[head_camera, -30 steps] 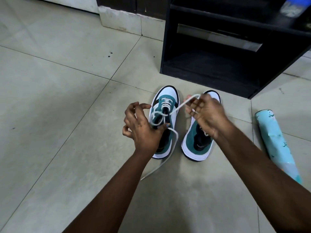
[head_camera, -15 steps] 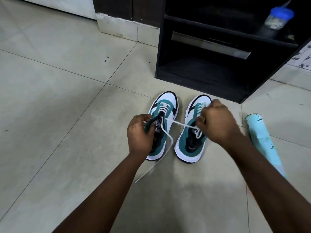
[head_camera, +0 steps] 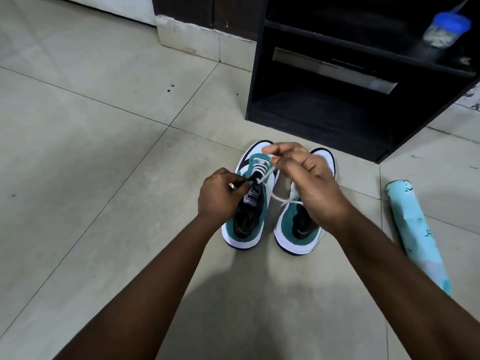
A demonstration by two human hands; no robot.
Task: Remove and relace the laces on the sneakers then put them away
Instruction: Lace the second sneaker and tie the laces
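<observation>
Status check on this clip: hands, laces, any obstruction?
Left hand grips left sneaker at the tongue. Right hand pinches white lace, drawn taut from the eyelets. Right sneaker alongside. Nothing blocking; rolled tube lies apart.

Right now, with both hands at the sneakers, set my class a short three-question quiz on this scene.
1. True or false: the left hand grips the left sneaker near its tongue.
2. What does the right hand pinch? A) white lace B) blue-lidded jar C) rolled tube
3. Fill in: the pale blue tube lies on the floor to the ____ of the right sneaker.

Key: 1 true; 2 A, the white lace; 3 right.
</observation>
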